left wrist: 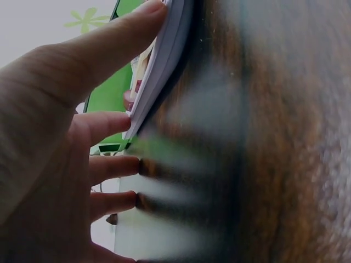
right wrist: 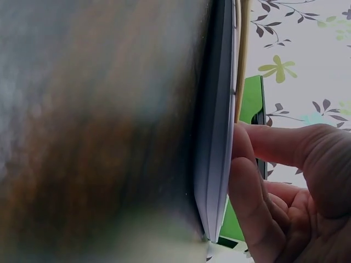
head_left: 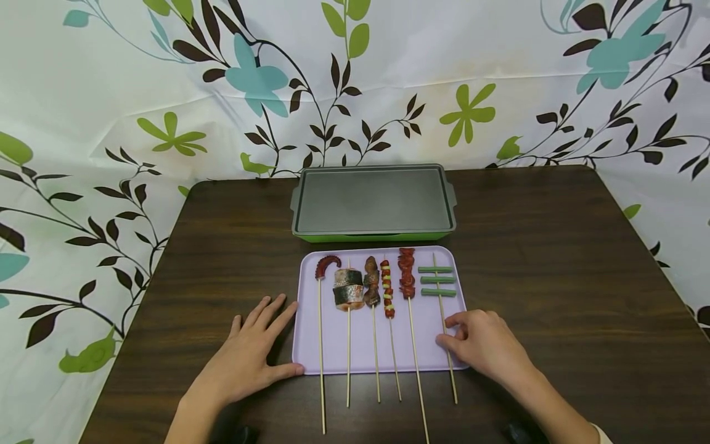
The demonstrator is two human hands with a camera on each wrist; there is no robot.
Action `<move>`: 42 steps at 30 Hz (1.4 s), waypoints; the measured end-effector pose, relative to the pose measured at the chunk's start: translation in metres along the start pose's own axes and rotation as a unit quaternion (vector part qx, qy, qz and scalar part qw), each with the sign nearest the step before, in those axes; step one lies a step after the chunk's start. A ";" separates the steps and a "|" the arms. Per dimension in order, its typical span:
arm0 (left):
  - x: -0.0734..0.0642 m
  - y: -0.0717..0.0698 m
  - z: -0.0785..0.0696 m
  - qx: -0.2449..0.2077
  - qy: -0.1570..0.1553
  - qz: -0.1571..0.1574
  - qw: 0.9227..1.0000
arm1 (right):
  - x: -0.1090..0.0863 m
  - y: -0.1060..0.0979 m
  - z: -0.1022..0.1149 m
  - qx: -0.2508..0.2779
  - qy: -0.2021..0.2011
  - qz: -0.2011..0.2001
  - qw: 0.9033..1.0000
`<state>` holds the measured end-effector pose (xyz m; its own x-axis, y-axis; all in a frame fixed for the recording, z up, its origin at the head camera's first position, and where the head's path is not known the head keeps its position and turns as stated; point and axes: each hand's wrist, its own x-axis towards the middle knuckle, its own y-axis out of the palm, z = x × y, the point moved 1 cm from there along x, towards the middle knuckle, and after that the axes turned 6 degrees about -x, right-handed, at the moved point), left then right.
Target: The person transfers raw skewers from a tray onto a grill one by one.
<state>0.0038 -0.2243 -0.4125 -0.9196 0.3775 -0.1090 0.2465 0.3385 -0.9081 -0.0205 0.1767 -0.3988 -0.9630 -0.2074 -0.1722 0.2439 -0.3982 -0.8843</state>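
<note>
A lilac tray [head_left: 363,361] carries a row of skewers on thin wooden sticks. From the left they are a curled tentacle skewer [head_left: 327,265], a fish-chunk skewer [head_left: 348,288], a brown meat skewer [head_left: 371,282], a thin red-and-green skewer [head_left: 387,290], a red meat skewer [head_left: 407,273] and a skewer of green bean pieces [head_left: 438,280]. My right hand [head_left: 488,345] pinches the green bean skewer's stick over the tray's right side, thumb and forefinger meeting there. With fingers spread, my left hand [head_left: 246,357] touches the tray's left rim with thumb and forefinger; its other fingertips rest on the table.
Behind the tray stands a grey flat griddle [head_left: 374,200] with a green base. Both sit on a dark wooden table [head_left: 554,259]. Several stick ends overhang the tray's near edge. A white cloth [head_left: 399,61] with printed leaves hangs behind.
</note>
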 end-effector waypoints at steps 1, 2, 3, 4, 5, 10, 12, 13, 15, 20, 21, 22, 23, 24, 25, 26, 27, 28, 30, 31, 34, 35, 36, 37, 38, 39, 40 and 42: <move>0.000 0.000 0.000 0.000 0.000 0.000 1.000 | 0.000 0.000 0.000 0.001 -0.002 -0.002 1.000; 0.000 0.000 0.000 0.000 0.000 0.000 1.000 | -0.001 0.000 -0.001 0.002 -0.004 -0.005 1.000; 0.000 0.000 0.000 -0.001 -0.001 0.000 1.000 | -0.001 0.000 -0.001 0.003 -0.006 -0.007 1.000; 0.000 0.000 -0.001 -0.002 -0.001 0.000 1.000 | -0.001 0.000 -0.002 0.004 -0.007 -0.010 1.000; 0.000 0.000 -0.001 -0.001 -0.002 0.000 1.000 | -0.001 0.000 -0.002 0.006 -0.008 -0.011 1.000; 0.000 0.000 -0.001 -0.001 -0.002 -0.002 1.000 | -0.004 -0.001 -0.003 0.016 -0.008 -0.010 1.000; 0.001 0.000 -0.001 -0.002 -0.001 -0.003 1.000 | -0.005 -0.002 -0.004 0.019 -0.009 -0.010 1.000; 0.001 0.000 -0.001 -0.002 -0.001 -0.003 1.000 | -0.005 -0.002 -0.004 0.021 -0.011 -0.010 1.000; 0.001 -0.001 -0.001 -0.002 -0.001 -0.003 1.000 | -0.006 -0.003 -0.004 0.025 -0.013 -0.008 1.000; 0.002 -0.002 0.000 -0.002 0.000 -0.001 1.000 | -0.009 -0.008 -0.002 0.017 -0.015 -0.011 1.000; 0.002 -0.002 0.000 -0.001 0.000 0.000 1.000 | -0.010 -0.010 -0.001 0.014 -0.019 -0.015 1.000; 0.002 -0.002 0.000 -0.001 -0.001 0.000 1.000 | -0.011 -0.011 0.000 0.010 -0.021 -0.017 1.000; 0.002 -0.002 0.000 0.000 -0.001 0.000 1.000 | -0.012 -0.013 0.002 0.007 -0.023 -0.018 1.000; 0.002 -0.002 0.000 0.001 -0.001 0.001 1.000 | -0.014 -0.015 0.003 0.005 -0.028 -0.022 0.999; 0.002 -0.002 0.000 0.001 -0.001 0.001 1.000 | -0.015 -0.018 0.005 0.003 -0.033 -0.026 0.999; 0.002 -0.002 0.000 0.001 -0.001 0.001 1.000 | -0.016 -0.020 0.007 0.001 -0.038 -0.031 0.999; 0.002 -0.002 0.000 0.001 -0.002 0.001 1.000 | -0.017 -0.023 0.008 0.002 -0.041 -0.034 0.999; 0.002 -0.002 0.000 0.000 -0.002 0.002 1.000 | -0.018 -0.026 0.009 0.003 -0.044 -0.037 0.998; 0.002 -0.002 0.000 -0.002 -0.003 0.002 1.000 | -0.018 -0.031 0.011 0.012 -0.052 -0.043 0.998; 0.001 -0.002 0.000 -0.003 -0.004 0.003 1.000 | -0.018 -0.034 0.011 0.016 -0.053 -0.046 0.997; 0.001 -0.001 0.000 -0.003 -0.005 0.004 1.000 | -0.014 -0.041 0.010 0.024 -0.055 -0.057 0.997; 0.001 -0.001 0.000 -0.003 -0.005 0.004 1.000 | -0.012 -0.044 0.009 0.025 -0.055 -0.062 0.996; 0.001 0.000 0.000 -0.003 -0.005 0.004 1.000 | -0.010 -0.047 0.009 0.024 -0.055 -0.067 0.996; 0.001 0.000 0.001 -0.003 -0.005 0.004 1.000 | -0.008 -0.050 0.009 0.023 -0.055 -0.071 0.996; 0.001 0.000 0.001 -0.002 -0.005 0.004 1.000 | -0.005 -0.053 0.008 0.023 -0.056 -0.075 0.995; 0.001 0.001 0.001 -0.003 -0.006 0.003 1.000 | -0.002 -0.055 0.008 0.024 -0.058 -0.078 0.995; 0.001 0.001 0.001 -0.003 -0.005 0.003 1.000 | 0.001 -0.058 0.008 0.026 -0.058 -0.080 0.995; 0.001 0.002 0.001 -0.005 -0.005 0.003 1.000 | 0.008 -0.062 0.006 0.032 -0.058 -0.082 0.994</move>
<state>0.0034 -0.2244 -0.4143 -0.9209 0.3713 -0.1182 0.2552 0.3455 -0.9030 -0.0424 0.1941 -0.3424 -0.9714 -0.2361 0.0261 0.0957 -0.4898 -0.8666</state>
